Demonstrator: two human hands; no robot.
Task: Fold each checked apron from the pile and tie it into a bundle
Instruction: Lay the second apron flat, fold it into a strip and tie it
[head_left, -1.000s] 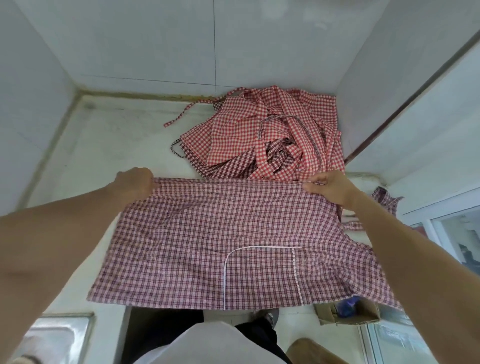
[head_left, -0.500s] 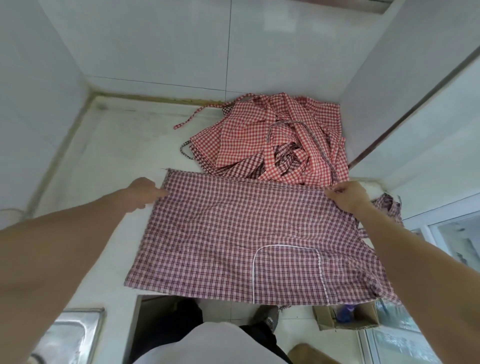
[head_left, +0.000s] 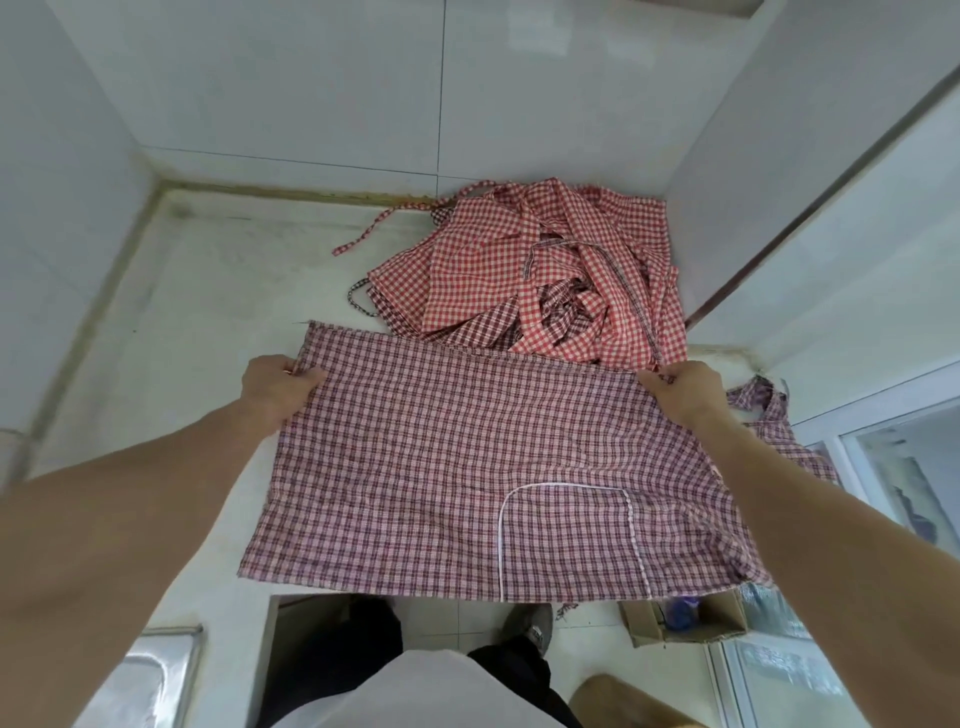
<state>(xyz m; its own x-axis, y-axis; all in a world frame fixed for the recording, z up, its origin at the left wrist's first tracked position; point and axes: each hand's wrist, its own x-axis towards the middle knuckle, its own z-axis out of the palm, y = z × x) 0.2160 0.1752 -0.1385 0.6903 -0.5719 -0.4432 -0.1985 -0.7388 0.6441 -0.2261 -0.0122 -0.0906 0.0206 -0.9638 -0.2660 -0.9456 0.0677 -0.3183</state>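
A dark red checked apron (head_left: 467, 467) lies spread flat on the white counter (head_left: 197, 312), its white-trimmed pocket (head_left: 566, 540) near the front edge, which overhangs the counter. My left hand (head_left: 278, 387) pinches its far left edge. My right hand (head_left: 680, 387) grips its far right corner. A strap of the apron (head_left: 769, 410) trails off to the right behind my right wrist. Behind the spread apron sits the pile of brighter red checked aprons (head_left: 550, 275) with tangled ties, in the back right corner.
White tiled walls close the counter at the back, left and right. A steel sink (head_left: 140, 680) is at the lower left. Below the counter edge are my shoes and a cardboard box (head_left: 685, 618) on the floor. Glass panels stand at the right.
The apron was held stretched above the counter; both hands moved it forward and down, and it now lies flat with its far edge next to the pile.
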